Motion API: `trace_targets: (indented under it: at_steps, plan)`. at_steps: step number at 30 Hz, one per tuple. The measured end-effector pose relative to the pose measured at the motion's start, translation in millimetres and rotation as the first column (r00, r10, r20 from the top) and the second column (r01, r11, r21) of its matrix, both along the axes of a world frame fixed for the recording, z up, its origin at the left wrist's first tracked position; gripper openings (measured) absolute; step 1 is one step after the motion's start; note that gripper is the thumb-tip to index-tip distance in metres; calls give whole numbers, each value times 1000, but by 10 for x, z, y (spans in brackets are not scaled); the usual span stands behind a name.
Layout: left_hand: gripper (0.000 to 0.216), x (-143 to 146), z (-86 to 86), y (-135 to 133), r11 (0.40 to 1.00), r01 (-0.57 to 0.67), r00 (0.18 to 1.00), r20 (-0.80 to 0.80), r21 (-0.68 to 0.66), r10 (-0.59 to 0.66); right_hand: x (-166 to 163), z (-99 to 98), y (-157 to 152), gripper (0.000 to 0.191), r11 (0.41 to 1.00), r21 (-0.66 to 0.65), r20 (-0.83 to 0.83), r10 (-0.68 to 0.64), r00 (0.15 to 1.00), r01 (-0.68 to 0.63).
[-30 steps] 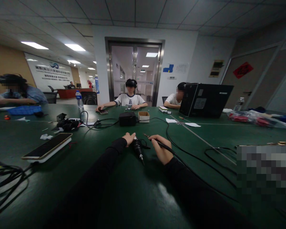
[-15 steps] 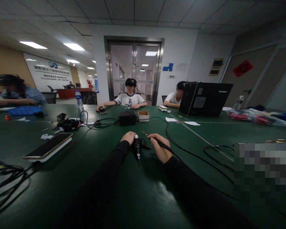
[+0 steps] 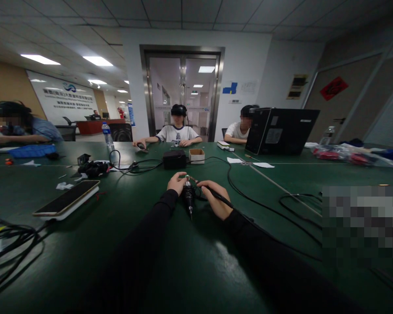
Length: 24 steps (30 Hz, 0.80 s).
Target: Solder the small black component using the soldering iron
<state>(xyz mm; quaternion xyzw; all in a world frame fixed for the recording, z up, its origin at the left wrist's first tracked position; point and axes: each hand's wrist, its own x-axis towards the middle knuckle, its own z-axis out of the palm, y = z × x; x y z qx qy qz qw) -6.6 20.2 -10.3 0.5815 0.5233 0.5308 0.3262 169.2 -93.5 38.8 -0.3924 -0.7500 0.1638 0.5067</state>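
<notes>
A slim black soldering iron, with a cable trailing back along the sleeve, is gripped like a pen in my right hand. Its tip points left, to a small shiny piece at the fingertips of my left hand. Those fingers are closed in a pinch, but the piece is too small to name. Just below both hands a black tool with a pointed metal tip lies on the green table, its point toward me. Black cord is bunched beside it, partly hidden by my right hand.
Beyond my hands stand a black box and a small open carton. To the left lies a phone on a white block; a black computer case stands at right. Cables cross the table. Several people sit around it.
My left fingers have lifted from the black tool's end and now pinch the small shiny piece. My right hand has brought the soldering iron's tip slightly left, up to it.
</notes>
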Motion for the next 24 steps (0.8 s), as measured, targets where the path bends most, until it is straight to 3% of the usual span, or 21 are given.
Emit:
trace_targets:
  at_steps: [24]
  plan:
    - [29,-12,-11,-44,997,77,977,195,26,-81,7,-15,10,22,1000,6,119,29,992,-30]
